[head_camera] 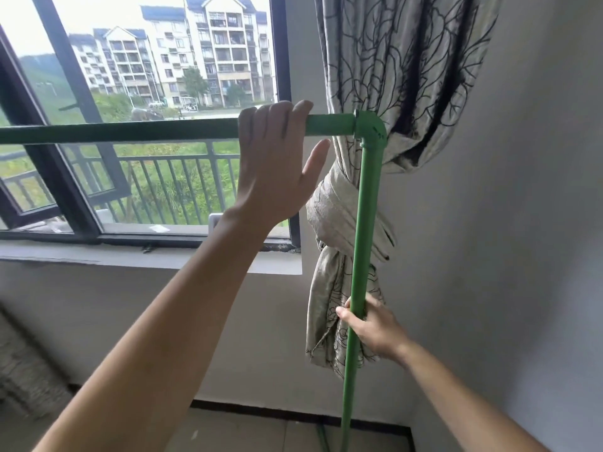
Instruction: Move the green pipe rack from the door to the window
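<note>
Green pipe rack point(365, 203) upright against the window point(143, 125): smooth round plastic tubing, top rail level across the glass from 9 o'clock, joined by a moulded elbow point(370, 128) to a post dropping toward 6 o'clock. Left hand point(277, 164) hooked over the top rail just left of the elbow, fingers curled on it, thumb held off and pointing up. Right hand point(372, 327) closed round the post low down, at 5 o'clock. Tied-back curtain point(401, 76), soft cloth with dark line-drawn leaves, touching the post from behind. Plain grey wall point(522, 223) close at 3 o'clock, little room that side. Pale sill point(130, 256) jutting below the dark frame. Bare tiled floor point(261, 432) open at 6 o'clock.
</note>
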A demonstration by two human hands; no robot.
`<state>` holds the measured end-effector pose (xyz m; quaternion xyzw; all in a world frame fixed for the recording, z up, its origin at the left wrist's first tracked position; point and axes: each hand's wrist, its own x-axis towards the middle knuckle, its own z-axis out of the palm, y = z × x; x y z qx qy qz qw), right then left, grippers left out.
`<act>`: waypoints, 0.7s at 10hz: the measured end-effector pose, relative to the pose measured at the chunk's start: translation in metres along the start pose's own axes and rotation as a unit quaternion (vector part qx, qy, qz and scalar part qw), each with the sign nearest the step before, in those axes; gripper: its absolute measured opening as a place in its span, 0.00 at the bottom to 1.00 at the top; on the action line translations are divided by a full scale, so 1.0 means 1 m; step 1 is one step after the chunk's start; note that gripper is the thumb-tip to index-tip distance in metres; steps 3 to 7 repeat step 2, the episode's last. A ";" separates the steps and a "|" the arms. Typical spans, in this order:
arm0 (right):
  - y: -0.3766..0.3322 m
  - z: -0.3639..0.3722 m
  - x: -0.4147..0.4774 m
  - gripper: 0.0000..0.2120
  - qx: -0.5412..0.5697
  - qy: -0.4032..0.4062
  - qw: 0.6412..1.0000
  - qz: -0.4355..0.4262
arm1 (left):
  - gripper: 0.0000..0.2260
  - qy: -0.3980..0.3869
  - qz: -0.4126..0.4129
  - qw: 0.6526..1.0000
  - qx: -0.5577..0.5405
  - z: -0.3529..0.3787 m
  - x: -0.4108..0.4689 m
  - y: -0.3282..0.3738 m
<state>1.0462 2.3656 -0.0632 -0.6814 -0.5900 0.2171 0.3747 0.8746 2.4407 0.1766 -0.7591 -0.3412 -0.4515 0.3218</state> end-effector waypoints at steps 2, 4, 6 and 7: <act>-0.081 -0.098 -0.023 0.16 0.117 0.097 0.978 -0.140 | 0.26 -0.006 -0.008 0.998 -0.056 -0.013 -0.038 0.000; -0.081 -0.098 -0.023 0.16 0.117 0.097 0.978 -0.140 | 0.26 -0.006 -0.008 0.998 -0.056 -0.013 -0.038 0.000; -0.081 -0.098 -0.023 0.16 0.117 0.097 0.978 -0.140 | 0.26 -0.006 -0.008 0.998 -0.056 -0.013 -0.038 0.000; -0.081 -0.098 -0.023 0.16 0.117 0.097 0.978 -0.140 | 0.26 -0.006 -0.008 0.998 -0.056 -0.013 -0.038 0.000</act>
